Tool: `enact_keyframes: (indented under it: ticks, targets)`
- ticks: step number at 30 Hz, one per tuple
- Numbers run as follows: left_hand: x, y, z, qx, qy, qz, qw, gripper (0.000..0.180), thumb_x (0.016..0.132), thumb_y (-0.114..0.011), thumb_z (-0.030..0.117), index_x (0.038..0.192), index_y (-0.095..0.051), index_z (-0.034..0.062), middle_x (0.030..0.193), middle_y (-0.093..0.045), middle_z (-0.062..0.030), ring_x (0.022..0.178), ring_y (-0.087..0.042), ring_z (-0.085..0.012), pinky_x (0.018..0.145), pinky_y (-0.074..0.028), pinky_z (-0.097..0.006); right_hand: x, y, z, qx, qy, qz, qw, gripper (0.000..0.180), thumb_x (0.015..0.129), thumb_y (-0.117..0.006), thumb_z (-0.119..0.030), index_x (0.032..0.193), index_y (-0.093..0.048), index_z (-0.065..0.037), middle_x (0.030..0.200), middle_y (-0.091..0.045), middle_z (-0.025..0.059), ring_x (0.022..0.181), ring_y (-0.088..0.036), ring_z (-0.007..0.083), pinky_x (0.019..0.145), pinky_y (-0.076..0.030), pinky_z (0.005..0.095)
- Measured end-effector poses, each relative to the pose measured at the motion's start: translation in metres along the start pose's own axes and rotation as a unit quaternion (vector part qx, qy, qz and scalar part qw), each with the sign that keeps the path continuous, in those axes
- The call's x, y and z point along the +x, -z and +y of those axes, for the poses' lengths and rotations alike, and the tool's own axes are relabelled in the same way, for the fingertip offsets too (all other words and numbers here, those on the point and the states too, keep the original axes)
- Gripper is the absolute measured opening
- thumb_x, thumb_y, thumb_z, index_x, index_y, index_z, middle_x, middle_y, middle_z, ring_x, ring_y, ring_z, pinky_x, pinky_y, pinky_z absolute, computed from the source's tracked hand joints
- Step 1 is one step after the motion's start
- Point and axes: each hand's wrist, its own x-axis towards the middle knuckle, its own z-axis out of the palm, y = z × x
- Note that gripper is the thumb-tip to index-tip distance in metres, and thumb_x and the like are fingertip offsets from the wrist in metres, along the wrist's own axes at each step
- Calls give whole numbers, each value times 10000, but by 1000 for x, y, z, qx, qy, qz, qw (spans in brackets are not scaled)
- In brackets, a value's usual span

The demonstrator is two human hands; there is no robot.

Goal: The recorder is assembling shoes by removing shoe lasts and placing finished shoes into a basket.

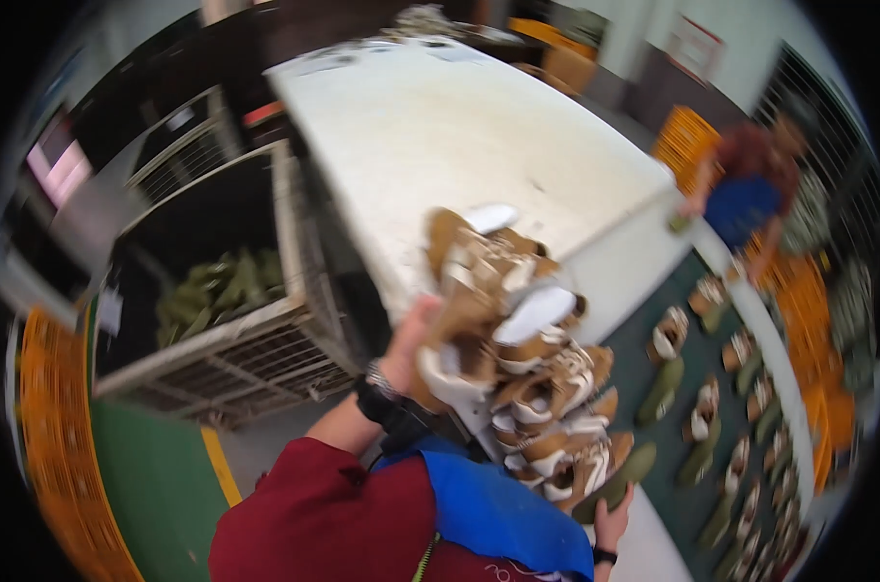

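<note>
Brown-and-white sneakers (547, 398) are heaped on the near edge of the white table, several with white soles turned up. My left hand (411, 339) grips the side of a brown sneaker (456, 373) at the heap's left; motion blurs it and hides some fingers. Lower right, my right hand (612, 519) is closed around the end of an olive-green shoe last (622, 482), which lies against the lowest sneakers. Right of the heap, a dark green conveyor belt (644, 364) carries rows of similar sneakers, each beside a green last.
The white table (440, 136) stretches away beyond the heap. To the left stands a wire-sided cart (290, 223) with green lasts (217, 291) inside. Orange crates (57, 446) line the far left; more orange crates (687, 141) stand behind a co-worker (750, 184) across the belt.
</note>
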Motion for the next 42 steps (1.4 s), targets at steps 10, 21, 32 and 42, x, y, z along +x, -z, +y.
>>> enact_keyframes:
  ticks: [10,21,32,42]
  targets:
    - [210,-2,139,610,-293,-135,724,335,829,-560,157,1138,-532,32,1040,-581,-62,943,-566,-162,793,-473,-285,-17,-20,-13,-26,-191,53,980,707,760,-587,-366,1346,-249,-163,930,-621,223,836,-595,409,707,-475,466]
    - [364,125,84,394,252,-105,877,627,867,-332,577,1269,-442,109,1189,-535,-64,1064,-529,-226,905,-438,-375,-33,-27,-62,-140,-245,65,957,586,762,-595,-333,1205,-381,-15,744,-621,200,700,-610,361,618,-476,450]
    - [287,78,45,459,308,-157,818,662,880,-356,556,1290,-405,39,1233,-512,-105,1120,-496,-223,977,-371,-336,-48,-14,-74,-128,-236,80,960,560,743,-617,-306,1186,-414,-30,727,-619,193,689,-606,363,617,-477,442]
    - [304,97,19,598,259,-167,740,694,871,-363,571,1310,-372,34,1237,-509,-124,1097,-518,-227,963,-386,-339,-64,19,-22,-137,-210,85,964,527,732,-620,-303,1142,-428,-34,690,-612,174,663,-604,348,592,-473,437]
